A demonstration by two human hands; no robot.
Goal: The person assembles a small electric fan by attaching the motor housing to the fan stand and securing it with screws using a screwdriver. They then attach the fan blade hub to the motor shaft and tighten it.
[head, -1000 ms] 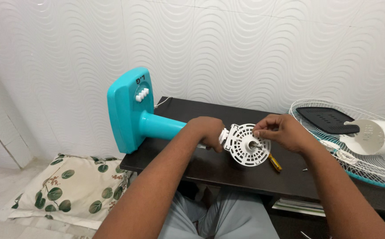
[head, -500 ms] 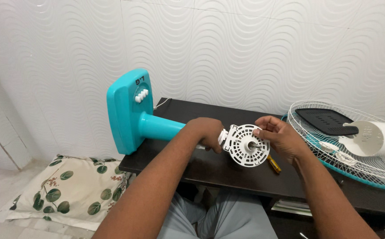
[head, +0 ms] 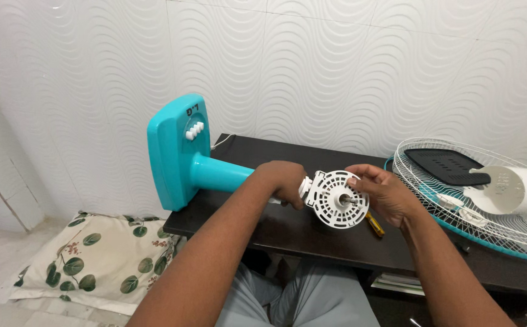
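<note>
A turquoise fan stand (head: 181, 154) lies on its side on the dark table (head: 287, 227), its base toward the wall. At the end of its neck sits a white round slotted motor cover (head: 337, 199) with a metal shaft in the middle. My left hand (head: 284, 180) grips the neck just behind that cover. My right hand (head: 378, 191) holds the cover's right rim, thumb and fingertips on its upper edge.
A yellow-handled screwdriver (head: 374, 223) lies on the table under my right hand. A white wire fan grille with a teal rim (head: 457, 206) rests at the right, holding a black blade (head: 448, 163) and a white cup-shaped housing (head: 515, 188). A leaf-patterned cushion (head: 93, 260) lies on the floor.
My right hand has slid from the cover's top edge down onto its right rim. The left hand and the stand have stayed put.
</note>
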